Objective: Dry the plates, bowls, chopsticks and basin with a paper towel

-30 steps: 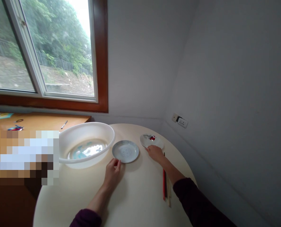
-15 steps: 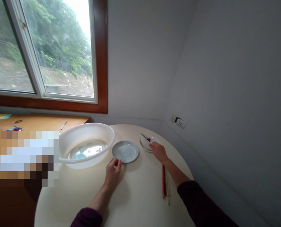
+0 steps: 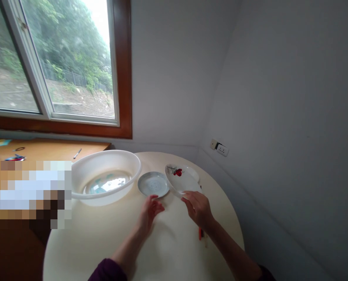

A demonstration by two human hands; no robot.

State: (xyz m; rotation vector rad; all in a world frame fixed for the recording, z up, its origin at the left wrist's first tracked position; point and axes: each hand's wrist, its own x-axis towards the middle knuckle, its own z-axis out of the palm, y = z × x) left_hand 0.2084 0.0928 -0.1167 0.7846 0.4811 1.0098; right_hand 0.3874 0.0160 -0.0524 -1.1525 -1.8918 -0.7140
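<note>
In the head view my right hand [image 3: 201, 207] grips the near rim of a white plate [image 3: 179, 182] with a red flower near its far edge. The plate is lifted and tilted. Behind it, partly hidden, another white dish [image 3: 193, 171] rests on the table. My left hand [image 3: 149, 214] is open, fingers apart, close to the near edge of a pale grey-blue plate [image 3: 153, 184]; whether it touches that plate I cannot tell. Red and light wooden chopsticks [image 3: 200, 234] lie mostly hidden behind my right hand and forearm.
A large translucent white basin [image 3: 135, 166] stands left of the plates on the round cream table [image 3: 82, 238]. Beyond it is a wooden desk [image 3: 53, 148] with a pen [image 3: 77, 153] on it. Walls close in behind and to the right, with a socket [image 3: 222, 149] low down.
My right hand has raised the flowered plate off the dish beneath and brought it nearer and slightly left. My left hand has shifted right, and its fingers have spread.
</note>
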